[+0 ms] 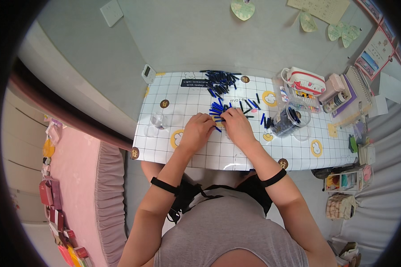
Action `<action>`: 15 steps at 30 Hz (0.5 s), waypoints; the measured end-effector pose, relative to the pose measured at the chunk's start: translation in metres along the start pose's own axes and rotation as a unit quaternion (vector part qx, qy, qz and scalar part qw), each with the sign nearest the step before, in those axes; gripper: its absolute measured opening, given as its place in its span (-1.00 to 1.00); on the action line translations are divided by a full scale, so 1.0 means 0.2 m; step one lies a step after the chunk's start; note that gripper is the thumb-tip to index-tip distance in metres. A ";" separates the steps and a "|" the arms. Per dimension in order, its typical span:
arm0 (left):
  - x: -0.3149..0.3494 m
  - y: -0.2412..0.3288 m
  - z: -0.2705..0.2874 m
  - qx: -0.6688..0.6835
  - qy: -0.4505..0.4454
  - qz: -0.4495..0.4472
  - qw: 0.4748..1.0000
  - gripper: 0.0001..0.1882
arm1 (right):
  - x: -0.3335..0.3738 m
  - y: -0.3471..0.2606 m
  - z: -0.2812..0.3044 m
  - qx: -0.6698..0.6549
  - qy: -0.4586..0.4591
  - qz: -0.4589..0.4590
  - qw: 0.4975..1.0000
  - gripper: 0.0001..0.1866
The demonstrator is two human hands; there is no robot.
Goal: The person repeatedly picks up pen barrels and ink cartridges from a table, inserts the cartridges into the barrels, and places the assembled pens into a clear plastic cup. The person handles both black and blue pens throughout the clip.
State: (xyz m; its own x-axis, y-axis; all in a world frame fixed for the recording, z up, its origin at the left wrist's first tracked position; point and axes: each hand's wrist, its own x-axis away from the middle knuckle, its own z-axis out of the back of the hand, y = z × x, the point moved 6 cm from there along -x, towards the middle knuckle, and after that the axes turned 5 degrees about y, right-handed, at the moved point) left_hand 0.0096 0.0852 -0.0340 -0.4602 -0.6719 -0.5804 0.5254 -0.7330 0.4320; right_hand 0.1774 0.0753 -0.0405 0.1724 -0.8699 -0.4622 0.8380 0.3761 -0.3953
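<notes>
My left hand is closed with its fingers curled, over the patterned tabletop. By its fingertips lies a short thin blue stick, perhaps touching them. My right hand is closed just beside it, fingertips bent down at the near edge of a small fan of blue sticks. What either hand pinches is too small to make out. Behind is a larger heap of black and dark blue sticks. Loose black sticks lie right of the fan.
A clear jar with more dark sticks leans at the right, a few sticks beside it. A small clear cup stands at the left. A white-and-red pouch, boxes and notebooks crowd the back right. A wall closes off the far side.
</notes>
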 end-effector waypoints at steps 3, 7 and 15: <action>-0.02 0.00 0.00 -0.029 -0.017 -0.029 0.999 -0.79 | -0.02 0.01 -0.02 0.024 -0.025 -0.010 0.999 -0.77; -0.03 -0.01 -0.02 -0.051 -0.051 -0.042 0.997 -0.79 | -0.03 0.05 -0.02 0.013 -0.057 -0.050 0.997 -0.80; -0.05 -0.03 -0.09 -0.083 -0.093 -0.027 0.992 -0.88 | 0.00 0.07 -0.01 0.058 -0.092 -0.069 0.992 -0.81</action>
State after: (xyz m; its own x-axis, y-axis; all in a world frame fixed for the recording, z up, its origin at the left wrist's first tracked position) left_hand 0.0252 0.0984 -0.0429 -0.6063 -0.6518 -0.4556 0.6000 -0.7509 0.2759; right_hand 0.1872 0.0811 -0.0472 0.1347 -0.9580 -0.2531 0.9123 0.2196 -0.3458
